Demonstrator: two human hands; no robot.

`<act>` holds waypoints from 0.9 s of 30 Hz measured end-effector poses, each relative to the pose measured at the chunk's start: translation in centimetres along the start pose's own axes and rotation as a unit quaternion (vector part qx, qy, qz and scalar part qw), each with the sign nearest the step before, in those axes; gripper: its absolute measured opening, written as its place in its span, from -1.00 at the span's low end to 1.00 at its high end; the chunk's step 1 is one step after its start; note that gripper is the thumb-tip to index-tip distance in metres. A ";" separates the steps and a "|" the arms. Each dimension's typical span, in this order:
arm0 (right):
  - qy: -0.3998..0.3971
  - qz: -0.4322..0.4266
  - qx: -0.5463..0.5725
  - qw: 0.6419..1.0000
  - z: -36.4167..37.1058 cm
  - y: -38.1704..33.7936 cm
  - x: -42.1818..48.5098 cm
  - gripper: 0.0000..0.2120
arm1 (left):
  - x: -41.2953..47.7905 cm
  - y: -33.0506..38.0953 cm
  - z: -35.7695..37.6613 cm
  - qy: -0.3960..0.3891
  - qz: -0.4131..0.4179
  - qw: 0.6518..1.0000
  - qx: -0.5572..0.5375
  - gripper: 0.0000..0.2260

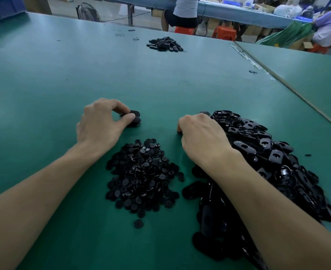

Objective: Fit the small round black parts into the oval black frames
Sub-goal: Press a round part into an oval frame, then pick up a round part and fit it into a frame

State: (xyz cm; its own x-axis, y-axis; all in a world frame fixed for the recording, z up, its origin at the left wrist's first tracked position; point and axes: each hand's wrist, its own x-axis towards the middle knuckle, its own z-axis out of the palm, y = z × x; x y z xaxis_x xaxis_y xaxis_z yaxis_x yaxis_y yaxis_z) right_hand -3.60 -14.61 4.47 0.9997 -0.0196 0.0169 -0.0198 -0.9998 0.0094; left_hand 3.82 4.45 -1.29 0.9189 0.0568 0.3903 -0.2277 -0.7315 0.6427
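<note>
Small round black plastic parts (141, 178): heaped loose on the green table mat (160, 84), between the two forearms; probably light, stiff and slick, best pinched at the rim.
Oval black plastic frames (267, 152): piled at the right, lying every way, so no shared long axis (several show a keyhole opening face up); likely rigid, safest held by the long edges.
Left hand (100, 121): thumb and forefinger pinch a dark piece (134, 117) resting on the mat beyond the round heap; its axis is too blurred to tell.
Right hand (199, 133): fingers curled at the frame pile's edge; whether they grasp anything is hidden.
</note>
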 end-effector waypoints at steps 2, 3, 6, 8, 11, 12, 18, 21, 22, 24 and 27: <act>0.050 0.002 0.037 0.998 0.0 0.1 -0.2 -0.71 | 0.1 -0.1 0.1 0.018 0.028 0.999 -0.012 -0.94; 0.080 0.006 0.072 0.994 0.0 0.2 -0.3 -0.70 | 0.1 0.1 0.2 0.024 0.046 0.998 -0.023 -0.94; 0.142 0.025 0.245 0.959 0.0 0.7 -0.8 -0.69 | -0.9 1.9 0.3 0.002 0.097 0.987 -0.125 -0.88; 0.153 0.023 0.357 0.921 0.2 1.1 -1.5 -0.74 | -2.1 3.6 0.5 -0.055 0.104 0.970 -0.212 -0.85; 0.141 0.000 0.477 0.868 0.8 1.5 -2.4 -0.80 | -3.5 5.1 0.8 -0.146 0.080 0.944 -0.284 -0.80; 0.147 -0.007 0.494 0.857 0.9 1.6 -2.6 -0.81 | -3.6 5.3 0.9 -0.164 0.074 0.937 -0.299 -0.82; 0.196 0.006 0.503 0.842 1.9 1.5 -3.2 -0.82 | -3.4 5.3 0.7 -0.199 0.018 0.903 -0.381 -0.91; 0.206 0.017 0.471 0.858 2.0 1.4 -3.2 -0.92 | -3.3 5.3 0.7 -0.207 -0.001 0.887 -0.414 -0.93; 0.209 0.015 0.467 0.859 1.9 1.4 -3.2 -0.92 | -3.3 5.4 0.7 -0.207 -0.002 0.884 -0.419 -0.93; 0.212 0.007 0.472 0.856 1.8 1.5 -3.2 -0.88 | -3.3 5.4 0.8 -0.205 0.005 0.880 -0.429 -0.93; 0.201 0.000 0.500 0.842 1.9 1.6 -3.1 -0.84 | -3.3 5.4 0.8 -0.209 0.019 0.862 -0.461 -0.92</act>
State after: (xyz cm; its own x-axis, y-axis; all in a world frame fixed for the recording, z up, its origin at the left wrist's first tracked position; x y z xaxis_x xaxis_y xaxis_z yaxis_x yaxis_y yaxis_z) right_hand -6.69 -16.18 2.52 0.9094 -0.2151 0.3561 0.2058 -0.5113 -0.8344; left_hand -0.17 -0.23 0.37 0.8967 -0.3468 0.2752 -0.2430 0.1340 0.9607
